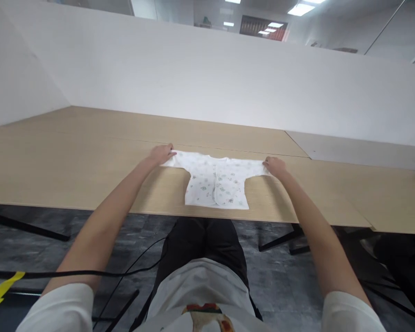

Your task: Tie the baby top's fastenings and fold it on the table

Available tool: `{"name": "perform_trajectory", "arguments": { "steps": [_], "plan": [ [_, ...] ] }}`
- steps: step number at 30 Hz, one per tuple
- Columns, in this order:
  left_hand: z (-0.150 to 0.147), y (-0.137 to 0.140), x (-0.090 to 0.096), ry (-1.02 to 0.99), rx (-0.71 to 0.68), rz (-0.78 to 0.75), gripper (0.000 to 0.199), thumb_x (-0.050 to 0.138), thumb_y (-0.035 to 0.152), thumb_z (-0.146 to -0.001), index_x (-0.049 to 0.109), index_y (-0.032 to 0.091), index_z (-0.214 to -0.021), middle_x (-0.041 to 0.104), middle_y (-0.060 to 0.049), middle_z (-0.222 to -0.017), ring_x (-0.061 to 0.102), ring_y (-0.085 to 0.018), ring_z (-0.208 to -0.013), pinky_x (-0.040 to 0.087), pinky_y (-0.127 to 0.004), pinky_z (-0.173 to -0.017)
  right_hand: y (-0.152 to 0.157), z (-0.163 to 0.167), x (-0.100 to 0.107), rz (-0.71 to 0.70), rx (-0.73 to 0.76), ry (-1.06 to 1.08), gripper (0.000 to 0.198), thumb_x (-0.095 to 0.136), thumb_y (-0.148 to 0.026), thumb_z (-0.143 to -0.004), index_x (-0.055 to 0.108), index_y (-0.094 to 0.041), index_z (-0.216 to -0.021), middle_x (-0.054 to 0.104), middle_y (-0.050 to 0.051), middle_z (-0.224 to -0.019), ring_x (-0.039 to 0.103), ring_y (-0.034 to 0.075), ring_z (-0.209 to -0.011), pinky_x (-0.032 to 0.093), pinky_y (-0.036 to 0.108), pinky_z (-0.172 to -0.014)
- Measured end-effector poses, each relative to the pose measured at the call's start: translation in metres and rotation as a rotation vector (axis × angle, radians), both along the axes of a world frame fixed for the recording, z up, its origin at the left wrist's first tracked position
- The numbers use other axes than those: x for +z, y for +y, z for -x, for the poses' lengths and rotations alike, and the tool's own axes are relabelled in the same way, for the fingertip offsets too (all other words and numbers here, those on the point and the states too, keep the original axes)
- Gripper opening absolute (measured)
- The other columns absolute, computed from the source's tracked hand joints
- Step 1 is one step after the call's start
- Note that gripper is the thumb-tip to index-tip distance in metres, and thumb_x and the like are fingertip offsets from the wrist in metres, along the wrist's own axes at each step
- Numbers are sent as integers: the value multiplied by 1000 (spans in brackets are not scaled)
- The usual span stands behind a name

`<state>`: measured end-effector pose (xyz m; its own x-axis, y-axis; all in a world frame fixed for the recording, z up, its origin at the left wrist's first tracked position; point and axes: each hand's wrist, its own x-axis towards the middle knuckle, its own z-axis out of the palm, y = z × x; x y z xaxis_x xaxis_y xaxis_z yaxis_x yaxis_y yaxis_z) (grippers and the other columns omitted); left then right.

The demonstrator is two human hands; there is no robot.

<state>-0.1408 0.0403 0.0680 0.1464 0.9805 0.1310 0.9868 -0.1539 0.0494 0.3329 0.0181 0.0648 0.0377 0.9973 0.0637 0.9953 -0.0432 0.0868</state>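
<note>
A small white baby shirt [216, 182] with a faint printed pattern lies spread on the wooden table, its front opening facing up and both sleeves stretched out sideways. At the end of the sleeve on the left, my left hand [162, 153] pinches the cuff between thumb and fingers. My right hand [275, 166] grips the opposite cuff in the same way. The shirt's lower hem lies flat close to the table's front edge.
The light wood table [72, 166] runs wide to both sides, with a white partition wall [200, 78] behind it. A grey panel [359, 147] adjoins at the back right. A black cable [124, 273] crosses below, near my left arm.
</note>
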Motion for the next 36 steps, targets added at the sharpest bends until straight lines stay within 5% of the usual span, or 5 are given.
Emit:
{"name": "perform_trajectory", "arguments": {
  "steps": [5, 8, 22, 29, 36],
  "plan": [
    [5, 0, 70, 14, 103, -293, 47, 35, 48, -95, 48, 11, -122, 65, -15, -104, 59, -26, -99, 39, -33, -83, 9, -18, 74, -406, -62, 13, 36, 39, -39, -96, 56, -11, -110, 64, 18, -95, 58, 24, -82, 38, 32, -69],
    [11, -10, 80, 6, 87, -406, 49, 31, 50, -96, 48, 12, -121, 64, -13, -104, 57, -25, -99, 38, -33, -83, 1, -30, 86, -536, -53, 46, 41, 36, -46, -96, 54, -11, -106, 62, 17, -91, 56, 23, -79, 35, 30, -65],
    [54, -99, -53, 47, -342, -66, 29, 41, 40, -85, 63, 23, -94, 64, -13, -102, 57, -29, -98, 41, -39, -83, -92, -57, -41, -95, 277, -180, 26, 40, -32, -92, 60, -14, -92, 62, 16, -91, 58, 23, -76, 30, 28, -58],
    [64, -109, -54, -343, -33, -87, 45, 41, 51, -72, 57, 42, -113, 69, 7, -94, 56, -29, -103, 41, -47, -82, -106, -57, -57, -168, 57, -13, 28, 39, -18, -87, 60, -12, -104, 65, 18, -95, 60, 26, -83, 38, 30, -64],
    [62, -109, -43, -724, -8, 39, 60, 42, 69, -60, 60, 43, -110, 71, 11, -89, 56, -27, -105, 41, -48, -85, -92, -52, -63, -273, -326, 853, 40, 31, -28, -88, 51, -13, -119, 63, 8, -69, 59, 19, -58, 44, 27, -52]
  ]
}}
